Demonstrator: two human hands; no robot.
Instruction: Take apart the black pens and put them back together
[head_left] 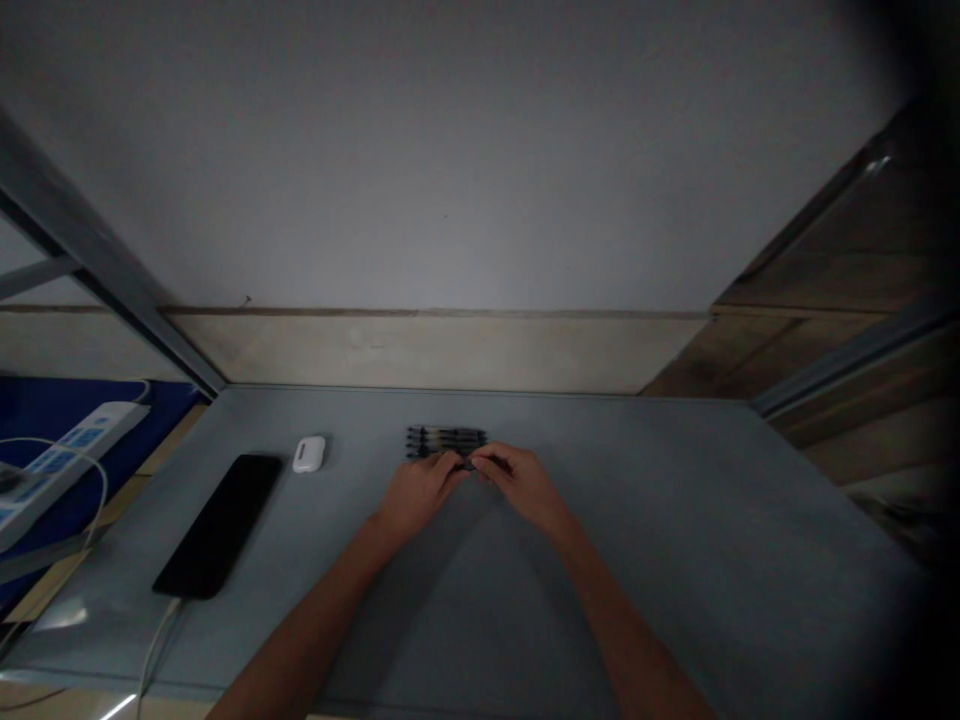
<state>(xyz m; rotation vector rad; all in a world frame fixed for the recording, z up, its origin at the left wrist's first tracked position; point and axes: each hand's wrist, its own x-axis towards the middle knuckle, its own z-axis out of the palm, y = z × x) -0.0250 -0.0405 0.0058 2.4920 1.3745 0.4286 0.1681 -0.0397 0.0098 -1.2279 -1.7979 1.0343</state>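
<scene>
Several slim black pens lie side by side in a tight horizontal row on the grey tabletop. My left hand and my right hand come together at the front of this row. Their fingertips meet on a small dark part of the nearest pen, which is largely hidden by the fingers. The dim light makes the exact grip hard to see.
A white earbud case and a black smartphone lie left of my hands, with a white cable running from the phone. A white power strip rests on blue material beyond the table's left edge. A wall stands behind the table.
</scene>
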